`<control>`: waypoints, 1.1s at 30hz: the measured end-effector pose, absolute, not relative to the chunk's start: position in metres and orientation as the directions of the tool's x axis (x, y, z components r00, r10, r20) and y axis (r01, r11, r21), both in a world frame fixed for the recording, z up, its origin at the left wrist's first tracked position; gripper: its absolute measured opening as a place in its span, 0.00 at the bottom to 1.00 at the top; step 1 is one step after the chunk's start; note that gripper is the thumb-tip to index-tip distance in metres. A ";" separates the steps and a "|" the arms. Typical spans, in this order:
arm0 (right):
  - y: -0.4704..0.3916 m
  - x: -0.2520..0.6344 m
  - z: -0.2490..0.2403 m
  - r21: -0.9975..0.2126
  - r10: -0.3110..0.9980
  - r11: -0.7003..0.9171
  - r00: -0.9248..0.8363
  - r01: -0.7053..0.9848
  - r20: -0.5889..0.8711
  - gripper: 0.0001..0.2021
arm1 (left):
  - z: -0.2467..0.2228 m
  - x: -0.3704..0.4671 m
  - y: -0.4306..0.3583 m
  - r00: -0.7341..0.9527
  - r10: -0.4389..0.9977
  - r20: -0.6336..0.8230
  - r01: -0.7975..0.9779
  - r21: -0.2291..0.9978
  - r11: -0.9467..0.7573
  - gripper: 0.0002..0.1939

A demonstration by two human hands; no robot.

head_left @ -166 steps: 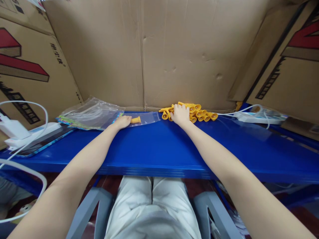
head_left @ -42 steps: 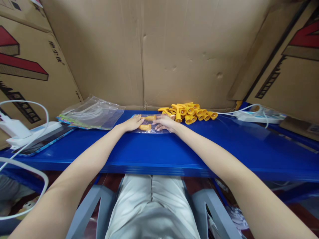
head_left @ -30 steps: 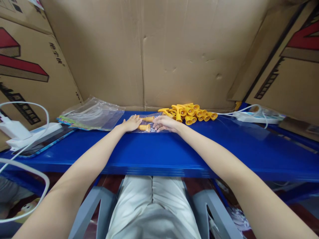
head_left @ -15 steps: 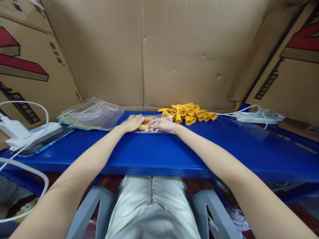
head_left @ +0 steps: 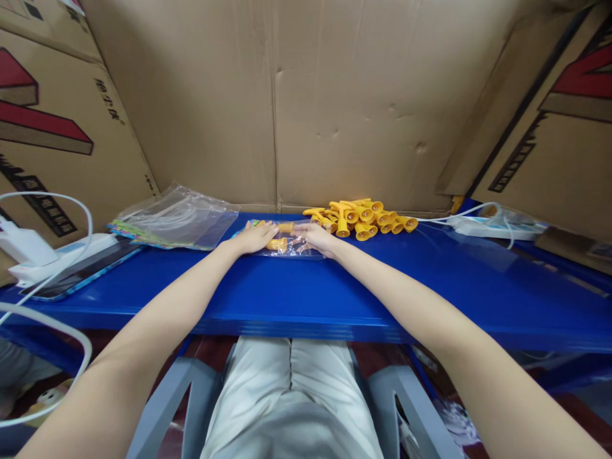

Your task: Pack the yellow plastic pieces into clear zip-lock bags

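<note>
Leftmost, I see a printed cardboard box [head_left: 71, 83] filling the upper corner of the frame; below it, a white charger [head_left: 29, 243] sits at a white power strip [head_left: 62, 258], with a white cable [head_left: 88, 220] looping over both. Just beside the strip, a dark-screened phone or tablet [head_left: 81, 274] lies flat on the blue table [head_left: 306, 287]. Next, left of centre, comes a stack of clear plastic bags [head_left: 176, 220] with a colourful lower edge.

Near the middle of the frame, I have the left hand [head_left: 255, 237] laid flat on a clear bag [head_left: 292, 250], its fingers stretched out rather than curled. Behind that film I make out two yellow horn-shaped pieces [head_left: 278, 245], their left ends covered by the left hand. At the bag's right end lies the right hand [head_left: 315, 237], fingers slightly bent; I cannot tell whether they are inside the film or on it, nor whether they pinch anything.

Just right of centre, beyond the right hand, I see a pile of yellow horns [head_left: 363, 218], many with flared mouths facing my camera, near the tall cardboard panel [head_left: 201, 108]. Further right, well apart from the hands, lies another power strip [head_left: 497, 227], and a second printed box [head_left: 549, 146] fills the upper right.
</note>
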State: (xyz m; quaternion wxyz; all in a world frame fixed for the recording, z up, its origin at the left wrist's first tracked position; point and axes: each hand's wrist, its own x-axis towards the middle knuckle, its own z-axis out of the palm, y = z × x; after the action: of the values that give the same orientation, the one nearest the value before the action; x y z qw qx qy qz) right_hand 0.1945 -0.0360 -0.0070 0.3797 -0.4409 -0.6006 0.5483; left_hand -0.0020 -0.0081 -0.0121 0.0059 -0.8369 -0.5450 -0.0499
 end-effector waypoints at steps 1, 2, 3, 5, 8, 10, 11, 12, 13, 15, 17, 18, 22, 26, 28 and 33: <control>-0.036 0.195 -0.007 -0.993 0.942 0.013 -0.334 0.118 -0.027 0.16 | -0.012 -0.002 -0.008 0.400 0.912 0.087 0.912 0.054 -0.406 0.34; -0.037 0.195 -0.006 -0.992 0.939 0.014 -0.343 0.122 -0.028 0.16 | -0.012 -0.001 -0.008 0.402 0.912 0.083 0.910 0.072 -0.408 0.34; -0.038 0.194 -0.006 -0.992 0.936 0.015 -0.352 0.125 -0.030 0.16 | -0.011 -0.001 -0.008 0.406 0.910 0.078 0.906 0.093 -0.412 0.33; -0.038 0.194 -0.004 -0.991 0.930 0.015 -0.366 0.133 -0.035 0.16 | -0.011 -0.002 -0.006 0.415 0.908 0.067 0.899 0.127 -0.420 0.34; -0.035 0.197 -0.002 -0.975 0.940 0.061 -0.340 0.213 -0.015 0.13 | -0.010 -0.003 -0.004 0.412 0.910 0.031 0.897 0.160 -0.412 0.35; -0.030 0.204 0.001 -0.921 0.959 0.144 -0.279 0.363 0.040 0.09 | -0.009 -0.004 -0.003 0.412 0.911 0.012 0.897 0.170 -0.408 0.36; -0.026 0.209 0.003 -0.868 0.965 0.193 -0.250 0.458 0.083 0.08 | -0.008 -0.006 -0.002 0.410 0.912 0.006 0.898 0.174 -0.405 0.36; -0.022 0.215 0.005 -0.798 0.966 0.237 -0.221 0.554 0.133 0.08 | -0.008 -0.007 -0.002 0.405 0.914 0.001 0.900 0.177 -0.399 0.36; -0.018 0.222 0.007 -0.718 0.962 0.272 -0.196 0.640 0.189 0.08 | -0.007 -0.009 -0.001 0.400 0.917 -0.003 0.902 0.177 -0.393 0.36; -0.010 0.237 0.009 -0.542 0.933 0.303 -0.128 0.784 0.337 0.09 | -0.006 -0.015 0.001 0.393 0.920 -0.006 0.907 0.167 -0.386 0.35; -0.004 0.252 0.009 -0.374 0.871 0.284 -0.075 0.883 0.485 0.11 | -0.006 -0.022 0.004 0.383 0.924 -0.002 0.913 0.154 -0.378 0.35; -0.001 0.258 0.008 -0.304 0.843 0.262 -0.064 0.916 0.534 0.13 | -0.006 -0.026 0.006 0.375 0.927 0.001 0.917 0.147 -0.371 0.35; 0.000 0.270 0.004 -0.092 0.842 0.215 -0.137 0.972 0.521 0.16 | -0.005 -0.039 0.011 0.341 0.940 0.008 0.931 0.133 -0.339 0.36; -0.005 0.266 0.003 0.033 0.901 0.204 -0.201 0.978 0.384 0.16 | -0.005 -0.042 0.012 0.314 0.949 0.036 0.934 0.165 -0.316 0.35; -0.007 0.262 0.002 0.064 0.906 0.201 -0.211 0.977 0.367 0.17 | -0.004 -0.041 0.010 0.313 0.949 0.041 0.933 0.174 -0.315 0.34; -0.009 0.251 -0.008 0.096 0.884 0.200 -0.222 0.975 0.412 0.17 | -0.003 -0.040 0.008 0.300 0.954 0.027 0.941 0.155 -0.300 0.34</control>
State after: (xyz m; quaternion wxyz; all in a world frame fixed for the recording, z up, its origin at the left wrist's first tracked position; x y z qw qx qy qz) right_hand 0.2509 -0.0094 -0.0077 0.1342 -0.6092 -0.7628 -0.1700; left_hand -0.0396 0.0081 -0.0032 -0.0547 -0.8043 -0.5889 -0.0571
